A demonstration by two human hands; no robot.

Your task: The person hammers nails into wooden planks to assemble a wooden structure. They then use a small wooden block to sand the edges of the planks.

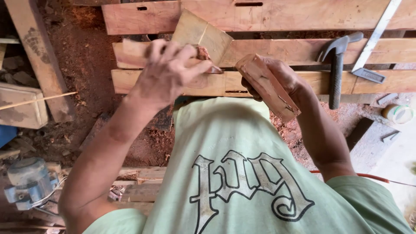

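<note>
The left hand point(167, 71) is closed around a folded sheet of sandpaper point(203, 35). The right hand point(281, 80) grips one reddish wood block point(266, 86), tilted, fingers wrapped round its back. Both are held above three long planks point(268, 15). Near the planks' right end lie one hammer point(337, 65) and one metal square point(375, 39); one tape roll point(398, 113) sits beyond.

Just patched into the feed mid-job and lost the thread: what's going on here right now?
A person in a pale green shirt stands over long wooden planks. The left hand grips a folded sheet of sandpaper, and the right hand holds a small reddish wood block tilted beside it. A claw hammer and a metal square lie on the planks to the right, untouched.
</note>
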